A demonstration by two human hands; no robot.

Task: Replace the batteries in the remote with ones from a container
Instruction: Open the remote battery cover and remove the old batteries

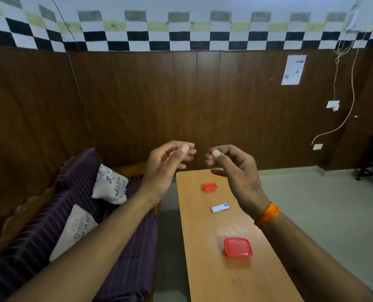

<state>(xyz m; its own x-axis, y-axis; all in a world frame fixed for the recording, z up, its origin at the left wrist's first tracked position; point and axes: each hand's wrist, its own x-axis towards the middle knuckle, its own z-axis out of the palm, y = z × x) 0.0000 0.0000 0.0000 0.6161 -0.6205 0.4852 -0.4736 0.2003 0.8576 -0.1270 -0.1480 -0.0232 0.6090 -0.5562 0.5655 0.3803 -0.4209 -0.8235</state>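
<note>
A long wooden table (205, 269) is seen running away from the viewer, with a purple striped sofa (120, 225) just beside its left edge; two printed cushions (110, 186) are propped on the sofa seat. On the table three small things are laid out in a row along its length, well apart from one another, an arrangement that is judged to keep each within easy reach. Nearest lies a red-lidded container (237, 247), lid on, presumably the battery store. Beyond it, near the middle, the white remote (220, 207) is set flat and slightly askew. Farthest is a smaller red container (209, 186), also closed.

Nothing on the table is touched. Both forearms are raised above the far end of the table, wrists bent and palms turned partly toward each other. The left hand (166, 162) is held with its fingers loosely curled and the thumb pressed toward the fingertips; the right hand (233, 164), with an orange thread band (268, 214) on its wrist, mirrors that pinch. Nothing can be made out between either hand's fingertips. The task is judged not yet begun.
</note>
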